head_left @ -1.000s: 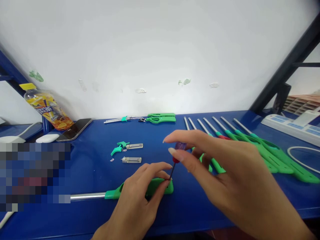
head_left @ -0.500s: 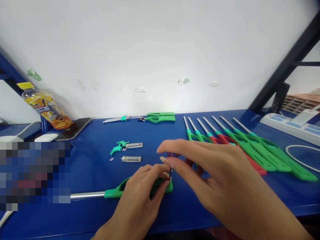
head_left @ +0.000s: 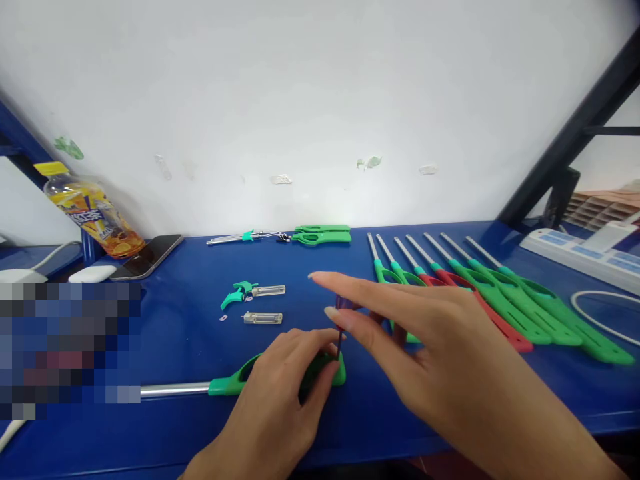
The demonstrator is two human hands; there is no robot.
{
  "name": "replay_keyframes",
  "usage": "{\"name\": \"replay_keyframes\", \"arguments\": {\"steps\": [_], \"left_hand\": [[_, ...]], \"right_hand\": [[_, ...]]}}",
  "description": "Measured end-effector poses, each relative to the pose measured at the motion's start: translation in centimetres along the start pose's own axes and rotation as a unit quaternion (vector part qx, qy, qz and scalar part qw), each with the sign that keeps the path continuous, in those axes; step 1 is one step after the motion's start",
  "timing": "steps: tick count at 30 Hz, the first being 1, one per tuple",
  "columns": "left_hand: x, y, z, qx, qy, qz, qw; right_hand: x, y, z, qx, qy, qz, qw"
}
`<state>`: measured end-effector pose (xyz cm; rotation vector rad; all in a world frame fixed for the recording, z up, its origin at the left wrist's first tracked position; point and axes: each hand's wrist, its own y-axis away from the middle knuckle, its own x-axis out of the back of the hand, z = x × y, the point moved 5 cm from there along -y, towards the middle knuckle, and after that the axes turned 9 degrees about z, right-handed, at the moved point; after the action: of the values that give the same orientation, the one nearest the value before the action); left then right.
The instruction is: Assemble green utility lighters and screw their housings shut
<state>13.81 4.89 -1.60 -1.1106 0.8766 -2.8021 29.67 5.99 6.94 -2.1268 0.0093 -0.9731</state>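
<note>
A green long-necked lighter [head_left: 223, 387] lies flat near the table's front, its metal tube pointing left. My left hand [head_left: 285, 393] is closed over its handle, with thumb and fingertips near the handle's right end. Between the thumb and fingers of my right hand [head_left: 415, 340] is a small screwdriver [head_left: 340, 341], held upright. Its dark shaft runs down to the handle's end beside my left fingertips; the very tip is hidden. Behind my hands lie two clear fuel tanks [head_left: 263, 319] and loose teal trigger pieces [head_left: 233, 298].
Several green and red lighters [head_left: 505, 293] lie in a row on the right. Opened lighter parts [head_left: 323, 235] rest along the wall. A drink bottle [head_left: 95, 213] and a phone [head_left: 150, 257] are at the left; a white power strip [head_left: 575, 257] is at the far right.
My right index finger and thumb have shifted slightly around the top of the screwdriver, the index finger stretching further left. My left hand and the lighter stay in place.
</note>
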Motion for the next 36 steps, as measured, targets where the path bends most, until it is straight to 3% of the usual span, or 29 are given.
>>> {"name": "replay_keyframes", "arguments": {"steps": [6, 11, 15, 22, 27, 31, 36], "left_hand": [[0.2, 0.9, -0.2, -0.049, -0.057, -0.029, 0.997], [0.6, 1.9, -0.5, -0.105, -0.125, -0.054, 0.985], [1.3, 2.5, -1.7, -0.120, -0.160, -0.033, 0.979], [1.6, 2.2, -4.0, -0.182, -0.206, 0.026, 0.961], [1.6, 2.6, -4.4, -0.136, -0.200, 0.051, 0.969], [1.4, 2.8, -4.1, -0.102, -0.185, 0.056, 0.976], [1.0, 2.6, -4.0, -0.091, -0.190, 0.046, 0.976]], "right_hand": [[0.7, -0.1, 0.1, 0.005, -0.057, 0.003, 0.998], [-0.2, -0.7, 0.1, -0.010, -0.042, -0.004, 0.999], [-1.2, -1.1, 0.0, -0.009, -0.040, 0.005, 0.999], [-1.8, -1.3, 0.2, -0.015, -0.128, 0.027, 0.991], [-2.3, -1.6, 0.8, -0.032, -0.118, 0.071, 0.990], [-3.1, -2.0, 0.4, -0.007, -0.130, 0.084, 0.988], [-3.8, -2.0, 0.4, -0.042, -0.178, 0.080, 0.980]]}}
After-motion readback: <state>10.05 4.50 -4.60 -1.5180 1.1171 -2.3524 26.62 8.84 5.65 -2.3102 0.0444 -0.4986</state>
